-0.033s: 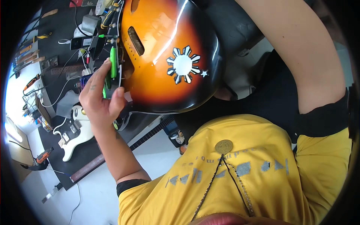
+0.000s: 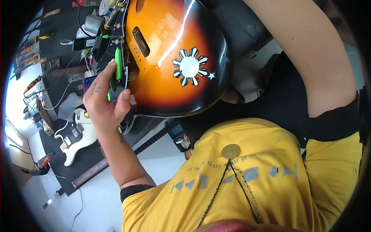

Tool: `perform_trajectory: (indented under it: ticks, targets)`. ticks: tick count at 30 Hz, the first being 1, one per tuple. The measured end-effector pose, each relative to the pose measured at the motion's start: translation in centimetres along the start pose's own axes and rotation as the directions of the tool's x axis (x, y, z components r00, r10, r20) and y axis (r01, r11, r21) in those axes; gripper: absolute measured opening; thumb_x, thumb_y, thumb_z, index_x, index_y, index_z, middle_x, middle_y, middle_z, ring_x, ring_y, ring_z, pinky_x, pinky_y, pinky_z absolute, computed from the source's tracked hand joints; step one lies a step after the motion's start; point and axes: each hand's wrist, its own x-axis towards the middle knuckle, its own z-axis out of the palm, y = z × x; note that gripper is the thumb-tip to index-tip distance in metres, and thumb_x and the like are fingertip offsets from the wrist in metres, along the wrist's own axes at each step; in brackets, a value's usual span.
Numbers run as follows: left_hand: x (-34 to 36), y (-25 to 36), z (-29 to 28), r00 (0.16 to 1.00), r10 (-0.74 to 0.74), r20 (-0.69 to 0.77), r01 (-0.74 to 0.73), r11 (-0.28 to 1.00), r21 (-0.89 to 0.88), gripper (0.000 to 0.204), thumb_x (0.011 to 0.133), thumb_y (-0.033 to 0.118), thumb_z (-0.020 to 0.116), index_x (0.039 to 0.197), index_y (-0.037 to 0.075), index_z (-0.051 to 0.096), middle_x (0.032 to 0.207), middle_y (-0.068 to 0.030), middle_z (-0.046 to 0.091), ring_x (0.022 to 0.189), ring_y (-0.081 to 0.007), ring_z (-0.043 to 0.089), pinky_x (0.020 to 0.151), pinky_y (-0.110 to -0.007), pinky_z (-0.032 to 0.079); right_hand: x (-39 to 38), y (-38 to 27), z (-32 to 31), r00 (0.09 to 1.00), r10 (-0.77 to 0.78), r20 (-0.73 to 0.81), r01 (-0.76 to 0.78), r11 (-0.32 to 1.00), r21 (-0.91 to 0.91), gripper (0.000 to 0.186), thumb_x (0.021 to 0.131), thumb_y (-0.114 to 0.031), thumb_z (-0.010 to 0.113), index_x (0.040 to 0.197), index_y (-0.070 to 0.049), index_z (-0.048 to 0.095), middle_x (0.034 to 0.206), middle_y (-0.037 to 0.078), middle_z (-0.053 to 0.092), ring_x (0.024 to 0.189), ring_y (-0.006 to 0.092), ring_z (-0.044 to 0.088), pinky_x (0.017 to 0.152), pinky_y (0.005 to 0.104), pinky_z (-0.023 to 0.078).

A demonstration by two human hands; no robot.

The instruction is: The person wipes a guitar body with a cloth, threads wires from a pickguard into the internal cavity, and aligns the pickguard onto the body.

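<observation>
A sunburst electric guitar body (image 2: 166,85) lies in front of me, orange in the middle and black at its rim, with a white sun emblem (image 2: 190,67) and a small star on it. At its left edge a pickguard (image 2: 124,46) stands on edge, bearing knobs, a green-tipped switch and a bright green pickup (image 2: 118,63). My left hand (image 2: 106,96) grips the pickguard's near end, the index finger on the green pickup and the thumb by the lower edge. Its other fingers are partly hidden. My right arm (image 2: 324,58) runs out past the top edge, its hand unseen.
A white guitar body (image 2: 83,135) lies on the dark workbench (image 2: 50,143) at the left. Cables, a black phone-like device (image 2: 83,44) and several hand tools (image 2: 31,58) are spread farther up. A fretted neck (image 2: 156,135) lies below the sunburst body.
My left hand and the pickguard have shifted very slightly to the right. The sunburst body has moved a touch the same way.
</observation>
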Motion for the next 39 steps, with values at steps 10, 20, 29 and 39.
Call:
perform_trajectory:
  ticks: [10, 20, 29, 39]
  targets:
    - [-0.7, 0.2, 0.8, 1.000, 0.005, -0.010, -0.005, 1.000, 0.018, 0.067, 0.099, 0.048, 0.071, 0.134, -0.009, 0.072, 0.126, -0.0252, 0.078, 0.112, -0.0361, 0.080, 0.100, -0.040, 0.059, -0.6, -0.6, 0.0, 0.994, 0.069, 0.086, -0.071, 0.997, 0.023, 0.037, 0.084, -0.035, 0.082, 0.098, -0.001, 0.082, 0.094, 0.023, 0.080, 0.087, 0.0360, 0.078, 0.082, 0.0446, 0.061]
    - [-0.8, 0.8, 1.6, 0.999, 0.012, 0.037, -0.015, 0.997, 0.078, 0.063, 0.087, 0.029, 0.086, 0.139, -0.004, 0.071, 0.134, -0.0259, 0.075, 0.126, -0.0394, 0.074, 0.105, -0.044, 0.058, -0.8, -0.9, -0.1, 0.987, 0.089, 0.130, -0.090, 0.996, 0.005, 0.034, 0.085, -0.033, 0.081, 0.099, -0.002, 0.083, 0.094, 0.022, 0.080, 0.087, 0.0355, 0.078, 0.081, 0.0441, 0.061]
    - [-0.8, 0.6, 1.0, 0.993, -0.074, 0.090, 0.084, 0.990, -0.111, 0.066, 0.078, 0.029, 0.093, 0.133, -0.002, 0.074, 0.141, -0.0227, 0.071, 0.127, -0.0368, 0.072, 0.109, -0.044, 0.055, -1.1, -1.4, -0.8, 0.983, 0.097, 0.154, -0.102, 0.994, 0.025, 0.031, 0.085, -0.031, 0.080, 0.098, -0.003, 0.083, 0.093, 0.021, 0.080, 0.086, 0.0334, 0.078, 0.079, 0.0430, 0.061]
    - [0.6, 1.3, 0.0, 0.950, -0.245, 0.191, 0.268, 0.958, -0.105, 0.065, 0.080, 0.015, 0.091, 0.141, 0.001, 0.072, 0.138, -0.0162, 0.072, 0.125, -0.0330, 0.070, 0.108, -0.040, 0.053, -0.6, -0.2, -0.3, 0.984, 0.063, 0.165, -0.068, 0.997, 0.024, 0.031, 0.084, -0.027, 0.077, 0.100, -0.001, 0.081, 0.093, 0.021, 0.080, 0.085, 0.0328, 0.077, 0.079, 0.0423, 0.060]
